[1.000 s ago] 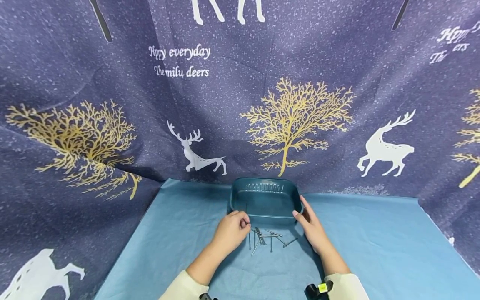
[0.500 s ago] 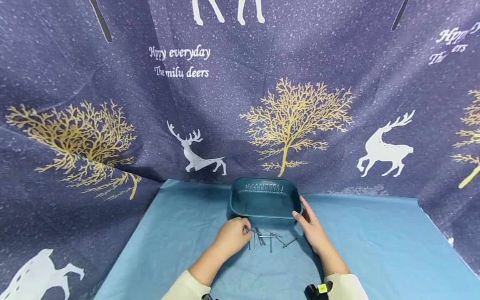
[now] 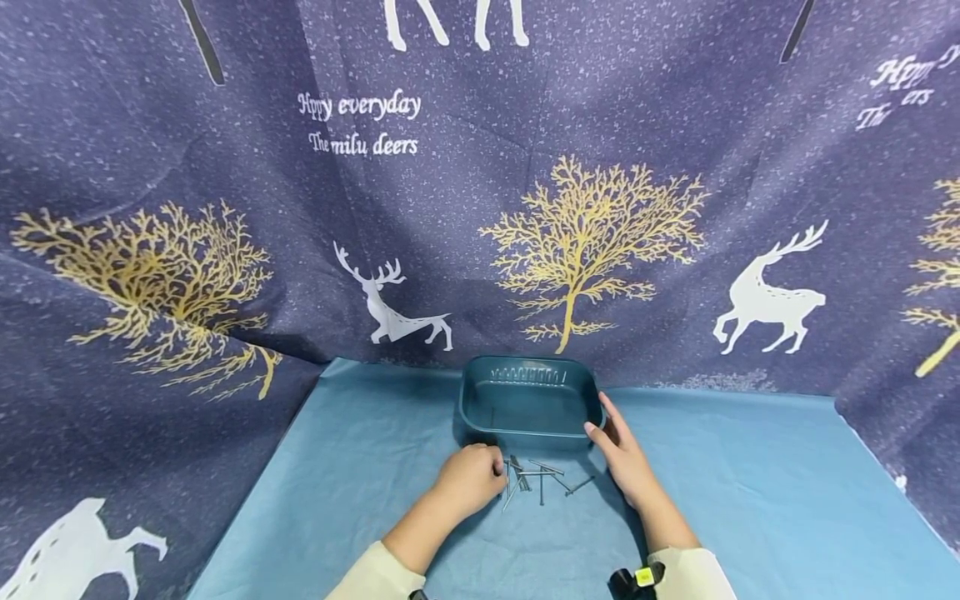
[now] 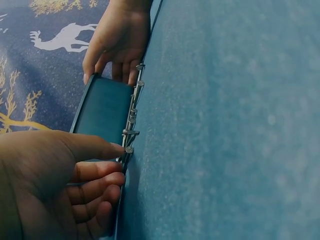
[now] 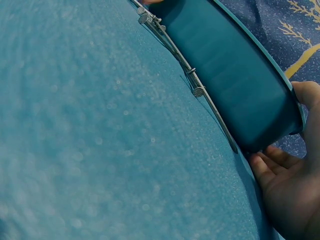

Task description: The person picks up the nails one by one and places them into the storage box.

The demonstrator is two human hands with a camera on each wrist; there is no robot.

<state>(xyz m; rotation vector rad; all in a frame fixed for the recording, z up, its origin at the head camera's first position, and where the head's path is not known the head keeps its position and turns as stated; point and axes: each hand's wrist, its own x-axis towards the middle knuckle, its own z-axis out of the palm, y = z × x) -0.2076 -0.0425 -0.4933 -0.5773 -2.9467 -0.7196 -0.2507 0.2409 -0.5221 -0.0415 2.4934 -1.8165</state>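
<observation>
A dark teal rectangular plastic tray (image 3: pixel 534 432) stands at the back of the table. My right hand (image 3: pixel 628 462) grips its right end, thumb on the rim and the other fingers against the side and base in the right wrist view. Several metal nails (image 3: pixel 531 472) lie loosely crossed in front of the tray. At the left edge of the pile, my left hand (image 3: pixel 468 482) has curled fingers. In the left wrist view, its thumb and index finger pinch at a nail (image 4: pixel 129 150), largely hidden by them. A thin dark line inside the tray looks like another nail.
Blue cloth (image 3: pixel 750 483) covers the table. Behind it hangs a dark purple curtain (image 3: pixel 465 208) printed with deer and golden trees, close to the tray's far side.
My left hand has moved down and slightly right from the tray's front edge to the nails, covering the leftmost one. The right hand and tray have stayed in place.
</observation>
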